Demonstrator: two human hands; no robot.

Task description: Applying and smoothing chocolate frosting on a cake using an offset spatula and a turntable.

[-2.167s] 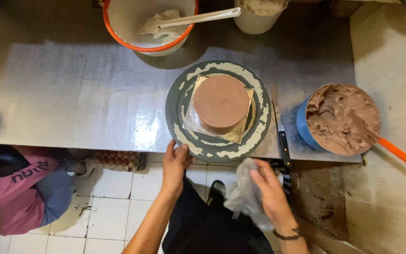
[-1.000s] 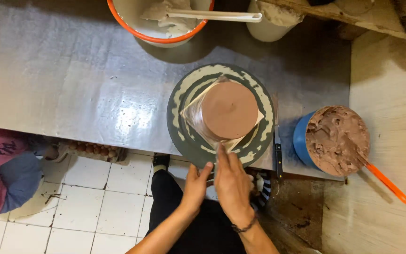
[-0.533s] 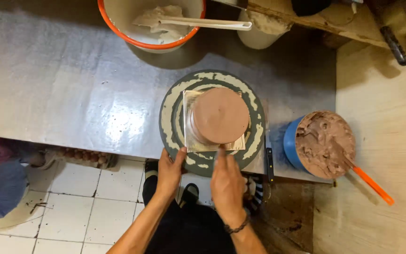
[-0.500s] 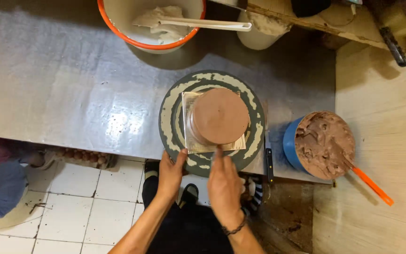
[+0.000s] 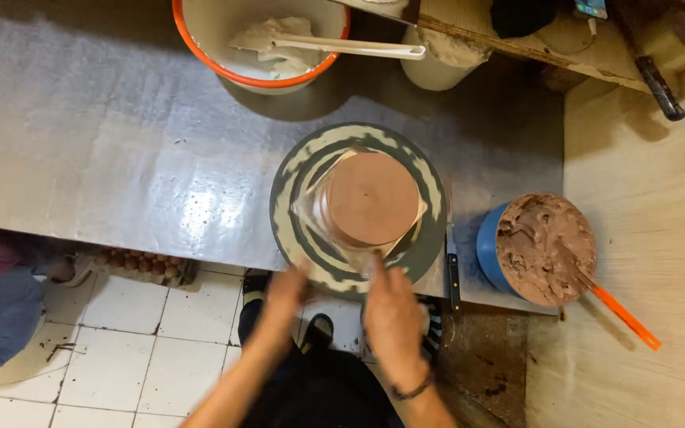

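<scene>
A round brown cake point(image 5: 371, 198) with a smooth flat top is seen on a cream-smeared grey turntable point(image 5: 295, 230) at the steel table's point(image 5: 105, 158) near edge. The blurred left hand point(image 5: 285, 295) and right hand point(image 5: 392, 313) are held at the turntable's rim; grip cannot be told.

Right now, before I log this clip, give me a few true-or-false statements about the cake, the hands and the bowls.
1. The brown cake sits on a round turntable. True.
2. Both hands grip the orange-handled spatula. False: the left hand and right hand are at the turntable's near edge.
3. The blue bowl holds brown frosting. True.
4. The orange-rimmed bowl is empty. False: it holds white cream and a pale spatula.
</scene>
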